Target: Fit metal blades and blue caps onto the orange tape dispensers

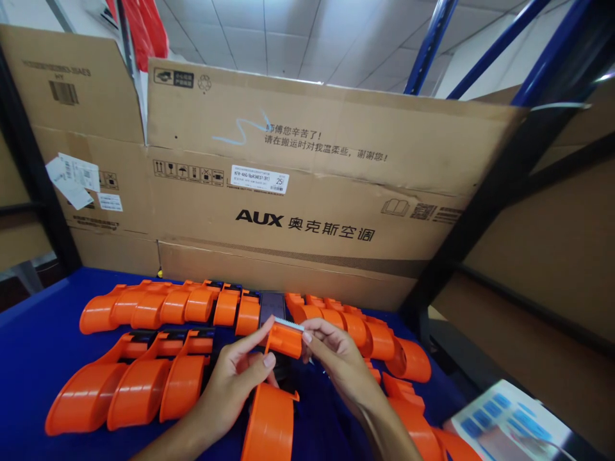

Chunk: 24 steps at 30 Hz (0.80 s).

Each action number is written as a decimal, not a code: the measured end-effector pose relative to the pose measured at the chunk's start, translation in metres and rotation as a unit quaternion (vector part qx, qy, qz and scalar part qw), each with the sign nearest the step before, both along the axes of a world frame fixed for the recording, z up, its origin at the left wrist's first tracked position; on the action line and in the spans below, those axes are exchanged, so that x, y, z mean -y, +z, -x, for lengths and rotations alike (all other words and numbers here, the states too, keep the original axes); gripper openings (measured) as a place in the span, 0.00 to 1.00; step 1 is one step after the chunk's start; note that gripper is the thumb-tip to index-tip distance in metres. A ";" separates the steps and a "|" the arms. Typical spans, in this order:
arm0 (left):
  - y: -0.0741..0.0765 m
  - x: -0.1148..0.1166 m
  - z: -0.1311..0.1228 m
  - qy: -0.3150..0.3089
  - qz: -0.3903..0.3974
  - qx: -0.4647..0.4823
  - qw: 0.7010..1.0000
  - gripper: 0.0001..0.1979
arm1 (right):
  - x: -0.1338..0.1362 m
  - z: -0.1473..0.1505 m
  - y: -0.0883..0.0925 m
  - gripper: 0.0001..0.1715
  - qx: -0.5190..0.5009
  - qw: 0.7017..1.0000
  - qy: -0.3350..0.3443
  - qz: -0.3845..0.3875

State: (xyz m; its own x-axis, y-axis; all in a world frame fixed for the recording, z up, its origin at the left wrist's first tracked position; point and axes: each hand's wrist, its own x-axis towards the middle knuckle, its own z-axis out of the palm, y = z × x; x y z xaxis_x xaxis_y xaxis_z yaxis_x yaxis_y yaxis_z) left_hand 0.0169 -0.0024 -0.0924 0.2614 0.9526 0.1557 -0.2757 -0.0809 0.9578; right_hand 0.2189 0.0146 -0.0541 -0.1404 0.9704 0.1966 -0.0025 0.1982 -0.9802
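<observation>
An orange plastic tape dispenser is held up in front of me, its head toward the cardboard. Along the top of the head runs a grey serrated blade. My left hand grips the head from the left, index finger at the blade's left end and thumb below. With thumb and fingers, my right hand pinches the right end of the head and blade. More orange dispensers lie in rows on the left, some with black parts on their heads. Another row of orange dispensers lies to the right.
A blue surface lies beneath everything. Printed cardboard stands upright along the back. Dark metal posts flank it on both sides. At the lower right is a white and blue printed box. Beyond the left hand's fingertips sits a dark block.
</observation>
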 end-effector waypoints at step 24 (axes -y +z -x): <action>0.008 -0.003 -0.005 0.098 0.002 0.036 0.995 0.30 | -0.034 -0.014 -0.032 0.20 0.361 0.926 -0.061 -0.092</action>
